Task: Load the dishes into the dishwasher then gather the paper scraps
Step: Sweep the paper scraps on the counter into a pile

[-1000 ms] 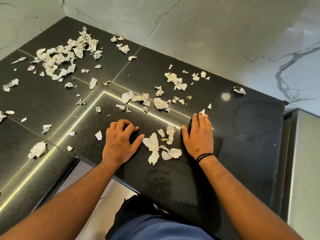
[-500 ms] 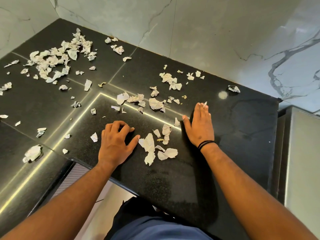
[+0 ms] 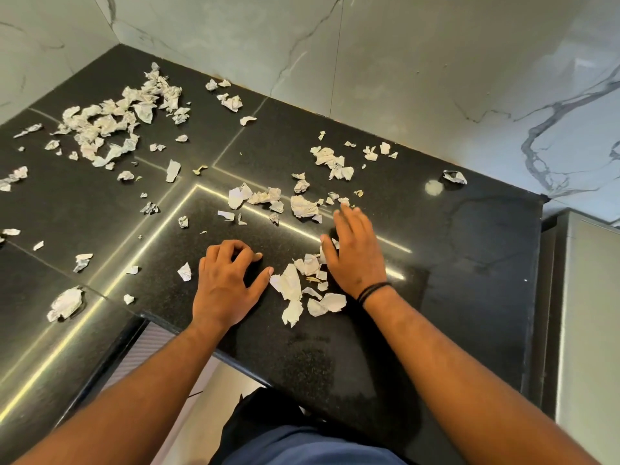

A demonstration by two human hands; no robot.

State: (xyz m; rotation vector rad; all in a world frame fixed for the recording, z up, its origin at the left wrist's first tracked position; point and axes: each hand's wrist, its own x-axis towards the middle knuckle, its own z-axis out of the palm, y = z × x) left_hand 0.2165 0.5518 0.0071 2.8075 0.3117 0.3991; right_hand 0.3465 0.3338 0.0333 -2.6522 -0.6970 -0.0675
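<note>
Torn white paper scraps lie scattered over a black stone counter (image 3: 469,250). A small heap of scraps (image 3: 302,286) sits between my hands near the counter's front edge. My left hand (image 3: 224,283) rests on the counter just left of this heap, fingers curled, thumb stretched toward the paper. My right hand (image 3: 355,253) lies flat, fingers together, its inner edge against the heap, fingertips reaching a middle cluster of scraps (image 3: 303,206). A large pile (image 3: 110,125) sits far left at the back. Another cluster (image 3: 335,162) lies near the wall.
Marble wall panels (image 3: 402,62) close off the counter at the back and left. A lone scrap (image 3: 454,177) lies at the back right. A crumpled ball (image 3: 65,303) sits at the front left. A steel appliance side (image 3: 583,330) stands to the right of the counter.
My right hand has slid left and forward along the counter, pushing scraps toward the heap. My left hand has stayed in place, fingers curled.
</note>
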